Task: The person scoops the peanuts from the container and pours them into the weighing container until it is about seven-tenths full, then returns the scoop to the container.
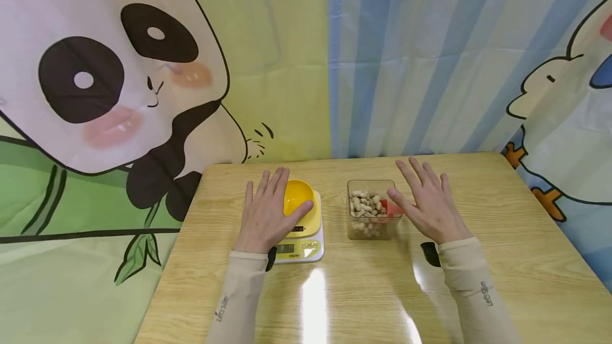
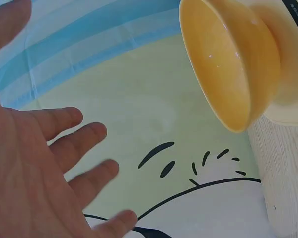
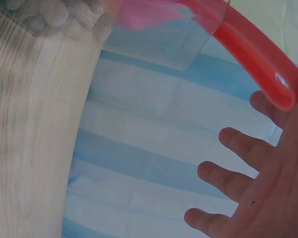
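My left hand (image 1: 269,211) is spread with straight fingers, overlapping the left part of a kitchen scale (image 1: 313,240) in the head view. On that scale stands a yellow bowl (image 1: 301,195), its inside bare in the left wrist view, where the bowl (image 2: 228,64) is apart from the fingers (image 2: 92,181). To the right, a clear square container (image 1: 356,230) holds peanuts in their shells (image 1: 364,203). A red scoop (image 1: 391,207) leans in it, its handle (image 3: 263,59) sticking out over the rim. Beside that handle my right hand (image 1: 432,206) is spread and holds nothing.
Both items stand on a light wooden table (image 1: 363,291), towards its back edge. Behind it hangs a cloth printed with a panda (image 1: 158,89) and blue stripes (image 1: 430,57). Dark bands (image 1: 431,254) show at the wrists.
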A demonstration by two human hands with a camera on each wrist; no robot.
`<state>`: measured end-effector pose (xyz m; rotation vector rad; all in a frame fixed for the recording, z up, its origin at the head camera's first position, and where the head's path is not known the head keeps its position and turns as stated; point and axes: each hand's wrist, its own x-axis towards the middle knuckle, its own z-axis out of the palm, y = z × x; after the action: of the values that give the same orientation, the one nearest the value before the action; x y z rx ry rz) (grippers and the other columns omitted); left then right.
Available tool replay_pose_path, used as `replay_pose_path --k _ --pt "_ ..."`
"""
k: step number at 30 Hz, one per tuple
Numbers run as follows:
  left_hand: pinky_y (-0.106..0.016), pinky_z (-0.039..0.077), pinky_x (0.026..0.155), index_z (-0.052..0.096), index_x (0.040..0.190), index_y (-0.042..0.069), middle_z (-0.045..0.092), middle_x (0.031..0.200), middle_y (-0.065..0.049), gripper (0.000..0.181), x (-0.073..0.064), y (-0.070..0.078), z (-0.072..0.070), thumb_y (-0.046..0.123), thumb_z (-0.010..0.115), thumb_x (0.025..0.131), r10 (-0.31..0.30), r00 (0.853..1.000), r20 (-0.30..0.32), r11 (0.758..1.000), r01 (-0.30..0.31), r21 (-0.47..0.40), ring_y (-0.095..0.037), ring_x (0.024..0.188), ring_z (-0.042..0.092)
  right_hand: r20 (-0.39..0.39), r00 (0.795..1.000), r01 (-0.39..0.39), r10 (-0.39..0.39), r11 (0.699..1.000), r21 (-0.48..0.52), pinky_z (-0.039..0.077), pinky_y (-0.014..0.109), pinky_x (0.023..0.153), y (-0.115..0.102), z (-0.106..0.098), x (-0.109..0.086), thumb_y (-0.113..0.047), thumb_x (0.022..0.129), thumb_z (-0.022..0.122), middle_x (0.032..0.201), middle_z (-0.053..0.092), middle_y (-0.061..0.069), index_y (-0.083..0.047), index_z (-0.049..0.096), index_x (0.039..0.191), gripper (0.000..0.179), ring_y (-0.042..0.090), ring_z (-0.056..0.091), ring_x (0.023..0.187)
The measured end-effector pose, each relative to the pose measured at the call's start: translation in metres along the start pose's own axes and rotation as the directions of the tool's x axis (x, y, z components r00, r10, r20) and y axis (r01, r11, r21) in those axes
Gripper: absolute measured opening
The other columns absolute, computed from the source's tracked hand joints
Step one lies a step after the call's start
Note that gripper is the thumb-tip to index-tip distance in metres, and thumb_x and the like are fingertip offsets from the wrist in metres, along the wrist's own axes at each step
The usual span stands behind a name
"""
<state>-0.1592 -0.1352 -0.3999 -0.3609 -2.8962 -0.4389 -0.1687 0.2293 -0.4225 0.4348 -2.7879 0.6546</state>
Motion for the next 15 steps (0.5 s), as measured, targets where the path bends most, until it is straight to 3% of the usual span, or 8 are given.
replay_pose_path --k 11,15 --pt "-0.051 0.006 0.124 0.021 0.164 0.017 0.028 0.166 0.0 0.1 0.012 0.002 0.011 0.083 0.034 0.091 0.148 0.988 0.051 0.989 -0.147 -0.016 -0.023 0.154 0.02 -0.033 0.999 0.037 -0.035 0.998 0.058 0.017 0.072 0.113 0.006 -0.004 -0.005 -0.048 0.103 0.055 0.161 0.032 0.017 -0.022 0.03 0.162 0.069 0.048 0.027 0.145" --pt "-0.049 0.006 0.125 0.023 0.163 0.017 0.027 0.166 0.001 0.099 0.016 0.003 0.02 0.083 0.035 0.091 0.171 0.983 0.068 0.985 -0.169 -0.032 -0.021 0.154 0.02 -0.019 0.999 0.033 -0.032 0.997 0.066 0.02 0.068 0.112 0.009 -0.004 -0.008 -0.047 0.103 0.055 0.16 0.034 0.018 -0.023 0.028 0.162 0.069 0.047 0.029 0.144"
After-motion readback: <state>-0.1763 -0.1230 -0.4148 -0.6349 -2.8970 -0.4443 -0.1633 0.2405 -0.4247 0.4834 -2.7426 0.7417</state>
